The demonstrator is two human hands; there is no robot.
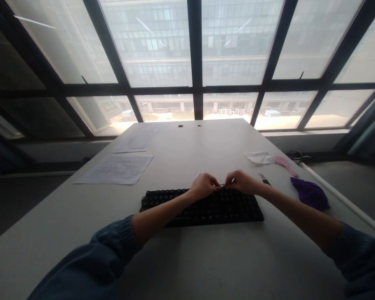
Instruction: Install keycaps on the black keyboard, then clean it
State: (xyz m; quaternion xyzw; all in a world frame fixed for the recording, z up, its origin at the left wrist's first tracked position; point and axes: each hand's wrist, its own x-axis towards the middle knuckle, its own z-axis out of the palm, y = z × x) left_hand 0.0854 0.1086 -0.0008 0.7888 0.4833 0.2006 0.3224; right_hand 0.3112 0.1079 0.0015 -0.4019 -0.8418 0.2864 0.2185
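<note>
A black keyboard (212, 208) lies flat on the white table in front of me. Over its far edge, my left hand (204, 184) is closed in a pinch, thumb and forefinger together. Close beside it on the right, my right hand (240, 181) pinches in the same way. Between the two sets of fingertips a small, thin dark piece (223, 185) shows, too small to name. Whether it is joined to the keyboard I cannot tell. My forearms cover part of the keys.
Printed sheets (115, 168) lie on the table's left side. At the right are a white tissue or wrapper (258, 157), a pink hairbrush-like thing (284, 163), a pointed dark-handled tool (264, 179) and a purple cloth (310, 194). Windows rise beyond the table (206, 146).
</note>
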